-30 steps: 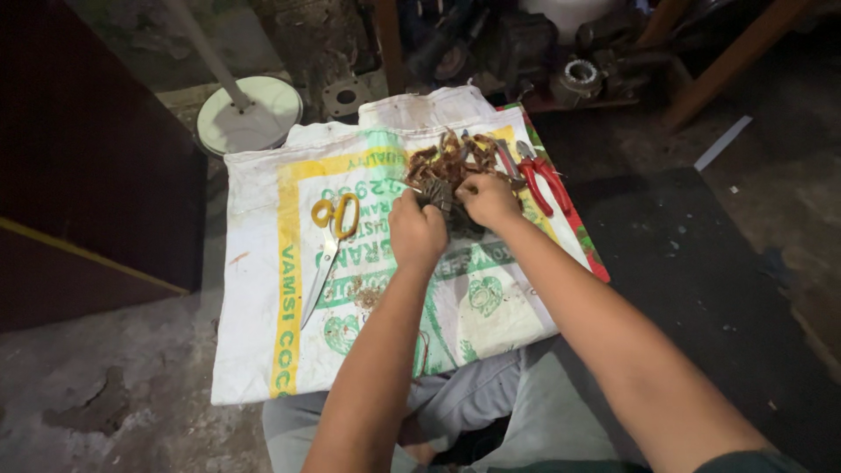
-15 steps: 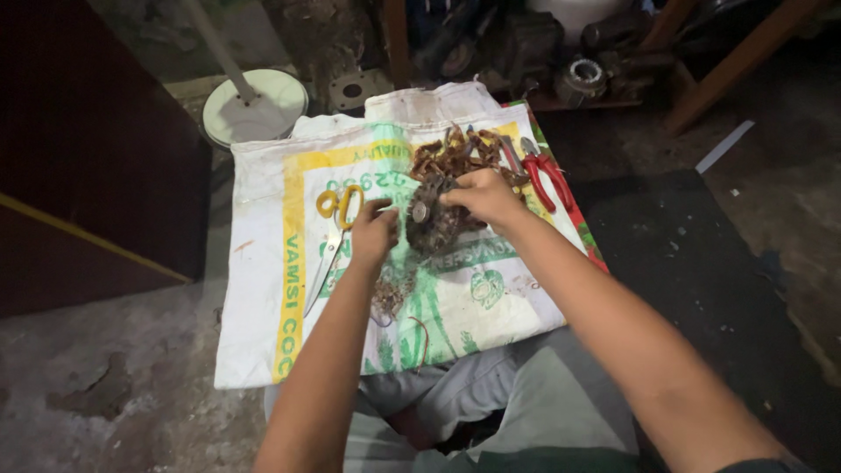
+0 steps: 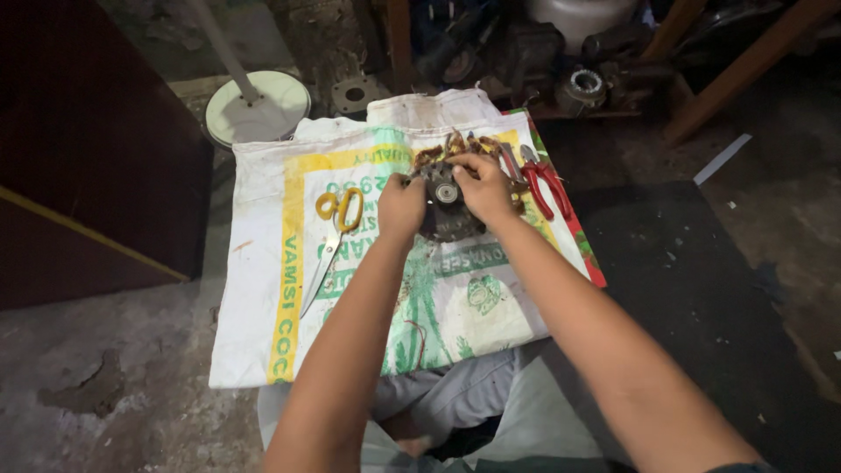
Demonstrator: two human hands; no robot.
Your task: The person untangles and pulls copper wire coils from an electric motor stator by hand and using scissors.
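Both forearms reach forward from the near edge of the sack [image 3: 263, 289], which lies spread flat on the floor. The left hand [image 3: 401, 208] and right hand [image 3: 484, 186] meet near the sack's far edge, right of its middle. Left hand: knuckles up, fingers curled onto the left side of the motor part [image 3: 445, 206], a dark round metal piece with a pale hub facing up. Right hand: wrapped over the part's top and right side, thumb near the hub. Both hands closed on it; the part sits between the two palms. Whether it is lifted or rests on the sack, cannot tell.

A tangle of copper wire [image 3: 455, 144] lies just behind the hands, touching or nearly so. Red pliers [image 3: 543, 180] lie just right of the right hand, by the sack's far right corner. Yellow-handled scissors [image 3: 331, 241] lie left of the left hand, blades pointing to the near left corner.
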